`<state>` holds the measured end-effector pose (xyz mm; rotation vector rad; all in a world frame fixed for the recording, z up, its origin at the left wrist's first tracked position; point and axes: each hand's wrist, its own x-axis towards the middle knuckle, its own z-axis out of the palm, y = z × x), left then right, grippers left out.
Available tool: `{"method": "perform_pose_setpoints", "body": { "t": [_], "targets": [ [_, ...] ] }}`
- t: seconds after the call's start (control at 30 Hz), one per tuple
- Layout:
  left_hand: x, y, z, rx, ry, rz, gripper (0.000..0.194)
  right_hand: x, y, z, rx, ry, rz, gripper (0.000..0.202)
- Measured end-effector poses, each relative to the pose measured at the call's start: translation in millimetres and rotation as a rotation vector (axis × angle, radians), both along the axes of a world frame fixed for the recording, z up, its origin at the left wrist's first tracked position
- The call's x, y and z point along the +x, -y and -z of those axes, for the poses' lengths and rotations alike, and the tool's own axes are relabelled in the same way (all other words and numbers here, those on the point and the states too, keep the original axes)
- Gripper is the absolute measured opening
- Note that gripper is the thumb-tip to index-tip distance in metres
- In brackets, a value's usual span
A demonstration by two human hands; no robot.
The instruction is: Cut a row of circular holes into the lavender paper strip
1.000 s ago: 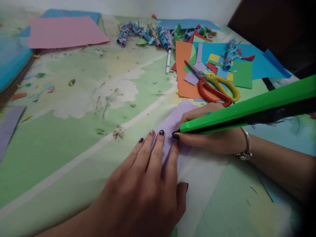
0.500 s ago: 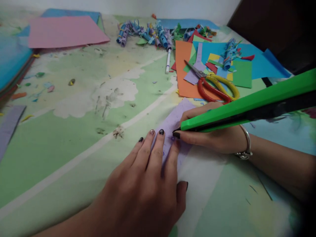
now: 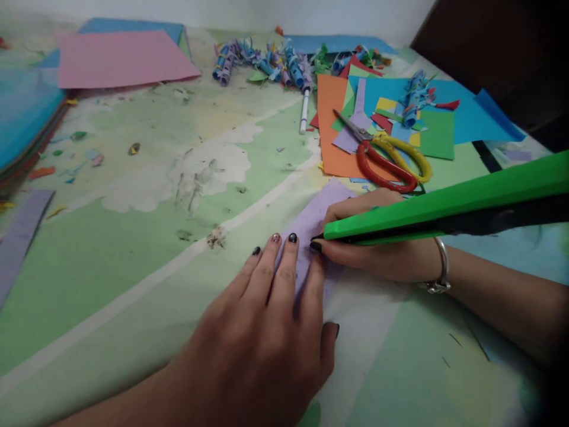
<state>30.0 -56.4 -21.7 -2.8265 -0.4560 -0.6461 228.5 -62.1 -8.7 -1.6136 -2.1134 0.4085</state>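
The pen's (image 3: 444,204) back end had just dipped a little, while its tip stayed near the same spot on the purple paper (image 3: 332,193); that looked like a small change of slant rather than a shift to another part of the paper. The right hand (image 3: 391,258) was closed round the pen near its tip. The left hand (image 3: 262,338) lay palm down, fingers slightly apart, pressing the paper to the desk (image 3: 133,255). The paper sat right of the desk's middle, its far corner showing beyond the fingers; any marks were too faint to read. Just beyond the right hand, the scissors (image 3: 386,169) lay across the orange sheet (image 3: 331,148), leaving little room that way. Fringed rolls (image 3: 294,68) lined the far edge, with the white marker (image 3: 304,112) beside them. Leftward, a wide stretch of desk ran toward a purple strip (image 3: 22,237) and scattered scraps (image 3: 42,172) near the left edge.
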Motion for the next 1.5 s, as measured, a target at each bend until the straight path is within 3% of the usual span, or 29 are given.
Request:
{"method": "perform_pose_setpoints", "body": {
  "t": [0.23,0.67,1.5],
  "targets": [
    [0.2,-0.1,1.6,0.029,-0.008,0.006,0.040,3.2,-0.4,-0.3,-0.052,-0.153,-0.010,0.019],
    [-2.2,1.2,1.2,0.027,-0.028,0.002,0.040,-3.5,1.9,-6.9,-0.066,0.050,0.043,0.016],
    [3.0,-0.8,0.5,0.022,-0.024,0.013,0.039,0.4,0.1,-0.6,-0.060,-0.096,-0.013,0.023]
  ]
}}
